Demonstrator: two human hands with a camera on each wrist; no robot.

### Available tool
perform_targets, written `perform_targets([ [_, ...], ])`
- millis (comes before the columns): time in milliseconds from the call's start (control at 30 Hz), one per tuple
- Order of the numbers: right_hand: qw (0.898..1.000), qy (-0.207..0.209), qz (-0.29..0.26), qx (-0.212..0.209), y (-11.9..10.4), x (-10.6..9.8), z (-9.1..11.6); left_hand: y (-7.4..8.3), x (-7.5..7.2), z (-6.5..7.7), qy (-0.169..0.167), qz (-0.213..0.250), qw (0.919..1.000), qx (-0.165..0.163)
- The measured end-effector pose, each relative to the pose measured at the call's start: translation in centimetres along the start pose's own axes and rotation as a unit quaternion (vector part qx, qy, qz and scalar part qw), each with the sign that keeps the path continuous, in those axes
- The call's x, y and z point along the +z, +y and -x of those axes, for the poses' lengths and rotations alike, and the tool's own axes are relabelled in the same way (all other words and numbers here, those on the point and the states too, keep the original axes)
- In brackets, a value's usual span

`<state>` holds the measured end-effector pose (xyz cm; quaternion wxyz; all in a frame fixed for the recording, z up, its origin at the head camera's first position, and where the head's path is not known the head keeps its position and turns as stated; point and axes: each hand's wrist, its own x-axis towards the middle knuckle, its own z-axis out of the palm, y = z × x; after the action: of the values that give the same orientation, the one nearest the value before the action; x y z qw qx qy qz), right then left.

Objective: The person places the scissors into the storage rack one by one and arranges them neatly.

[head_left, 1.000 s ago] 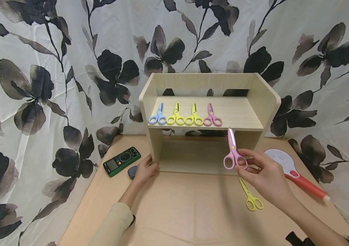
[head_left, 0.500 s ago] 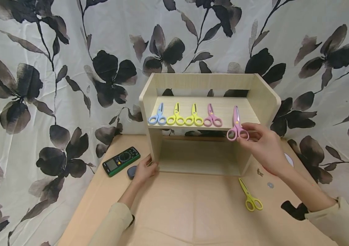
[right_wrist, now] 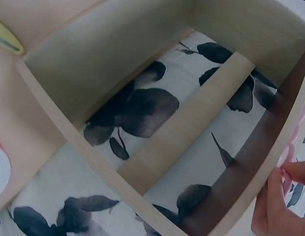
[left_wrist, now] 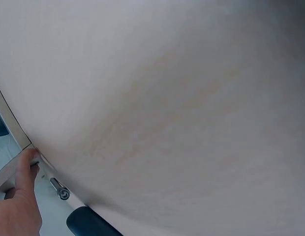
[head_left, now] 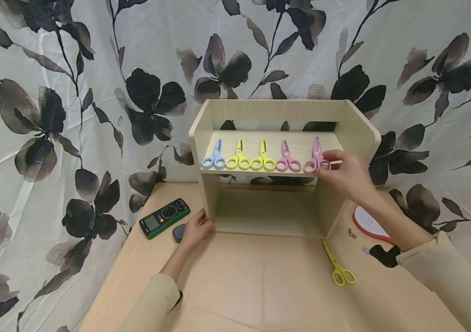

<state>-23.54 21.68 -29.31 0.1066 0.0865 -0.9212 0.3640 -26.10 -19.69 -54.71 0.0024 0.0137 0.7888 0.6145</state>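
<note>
On the upper board of a pale wooden shelf (head_left: 364, 120), scissors stand in a row: blue scissors (head_left: 214, 159), two yellow pairs and pink scissors (head_left: 287, 161). At the row's right end, my right hand (head_left: 349, 177) pinches the right handle loop of a second pair of pink scissors (head_left: 312, 162), blades pointing to the back. In the right wrist view the fingertips (right_wrist: 275, 184) meet a pink handle at the board's edge. My left hand (head_left: 196, 229) grips the shelf's lower left front corner, also visible in the left wrist view.
Yellow scissors (head_left: 338, 269) lie on the table right of the shelf's front. A green multimeter (head_left: 164, 218) and a small dark object (head_left: 178, 233) with a metal clip lie left. Beyond my right forearm is a red-rimmed perforated white head (head_left: 370, 225), partly hidden.
My right hand has carried the pink scissors up and back from in front of the shelf onto the upper board, beside the other pink pair. The left hand has stayed at the shelf's corner.
</note>
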Motion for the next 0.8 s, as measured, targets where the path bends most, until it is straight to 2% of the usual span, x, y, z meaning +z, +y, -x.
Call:
perform_targets([
  [200,0.999,-0.051,0.001,0.019,-0.4,-0.5,-1.3,0.1,-0.2,-0.1,-0.001,0.003,1.0,0.0],
  [600,0.992,-0.116,0.038,0.024,-1.4,-1.7,-3.0,0.3,-0.4,0.0,-0.001,-0.012,0.9999,0.0],
  [800,0.989,-0.13,0.071,0.016,-1.6,-1.9,-3.6,0.1,-0.5,0.1,-0.002,-0.006,1.0,-0.002],
])
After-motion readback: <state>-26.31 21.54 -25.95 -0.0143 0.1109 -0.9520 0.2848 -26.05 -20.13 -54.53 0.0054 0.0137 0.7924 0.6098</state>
